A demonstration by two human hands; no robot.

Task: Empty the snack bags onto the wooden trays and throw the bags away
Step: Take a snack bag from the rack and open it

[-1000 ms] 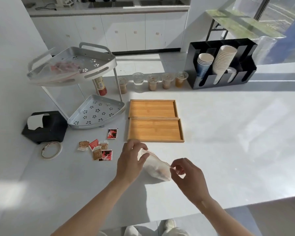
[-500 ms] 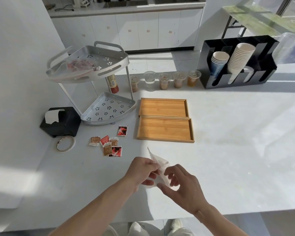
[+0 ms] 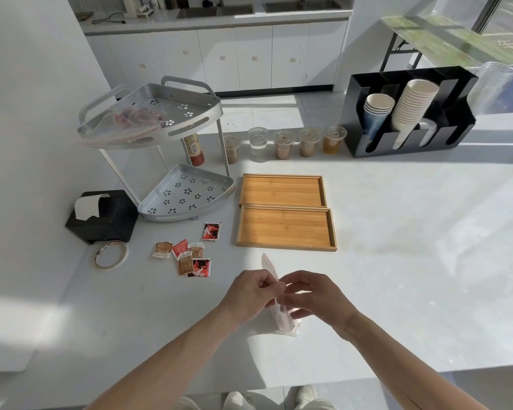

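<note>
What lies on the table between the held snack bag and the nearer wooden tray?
Nothing: the head view shows bare table between the snack bag and the nearer wooden tray.

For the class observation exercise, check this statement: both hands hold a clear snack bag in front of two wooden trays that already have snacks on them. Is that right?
Not quite. The head view shows both wooden trays, far and near, bare. The rest stands: the left hand and right hand hold the clear snack bag in front of them.

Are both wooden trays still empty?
Yes, empty. The near tray and far tray show only bare wood; the snack bag is pinched between both hands.
</note>
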